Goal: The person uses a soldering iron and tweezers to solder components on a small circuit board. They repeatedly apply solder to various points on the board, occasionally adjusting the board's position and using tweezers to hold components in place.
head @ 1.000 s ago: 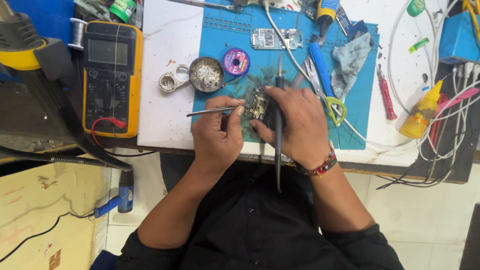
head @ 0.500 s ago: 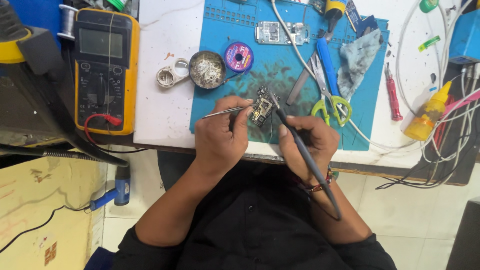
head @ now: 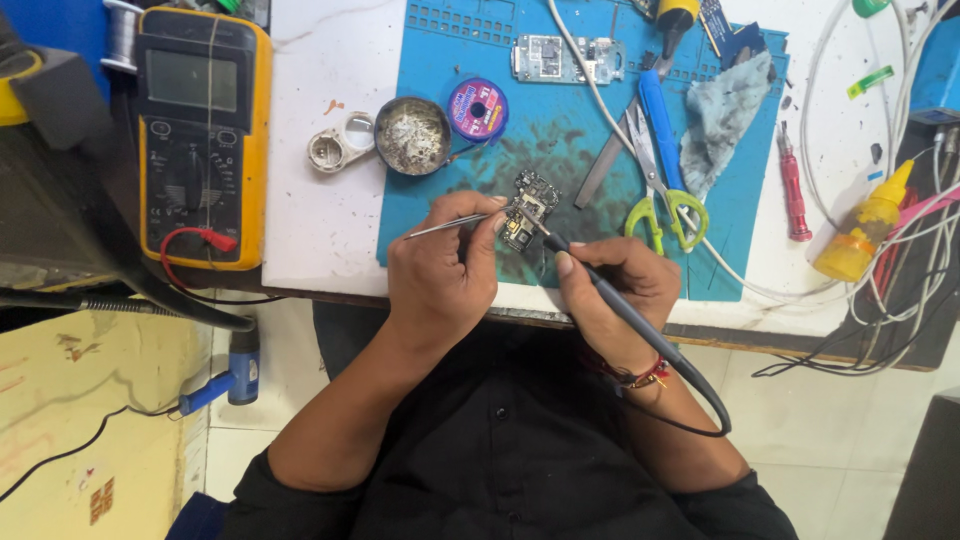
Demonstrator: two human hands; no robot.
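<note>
While both hands work at the near table edge, left hand pinches tweezers | right hand closed around soldering iron, tip on small circuit board | board lies on blue mat | farther: round tin, solder spool, scissors, multimeter far left

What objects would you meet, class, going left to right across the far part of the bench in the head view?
Yellow-cased multimeter → white round loupe → round metal tin → purple solder-wick spool → green-handled scissors → red screwdriver → yellow squeeze bottle.
</note>
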